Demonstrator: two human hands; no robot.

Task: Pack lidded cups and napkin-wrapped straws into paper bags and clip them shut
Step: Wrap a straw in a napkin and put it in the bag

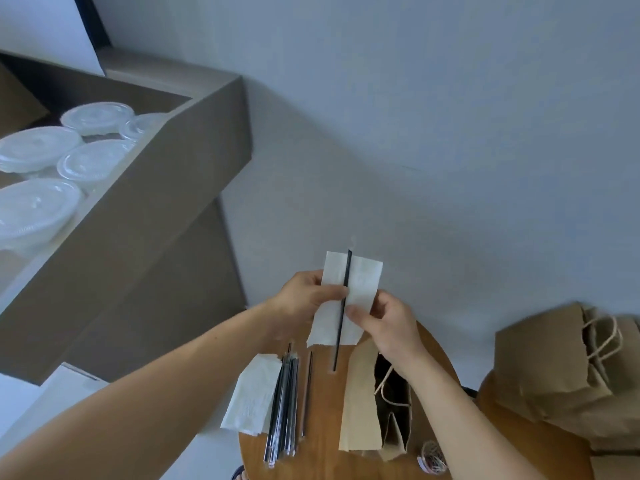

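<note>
A white napkin (362, 278) is held up above the round wooden table (322, 455), with a thin black straw (343, 306) lying lengthwise down its middle. My left hand (308, 299) pinches the napkin's left edge, thumb near the straw. My right hand (384, 323) pinches the napkin and straw from the right. Below them stands an open brown paper bag (360, 400) with twine handles. A bundle of black straws (284, 407) and a stack of napkins (251, 396) lie on the table's left side. Lidded clear cups (93, 159) sit in a cardboard box (166, 174) at the left.
A small pile of paper clips (431, 457) lies at the table's near right. More brown paper bags (561, 368) are stacked on another surface at the right. One loose straw (307, 393) lies beside the bundle. A plain wall fills the background.
</note>
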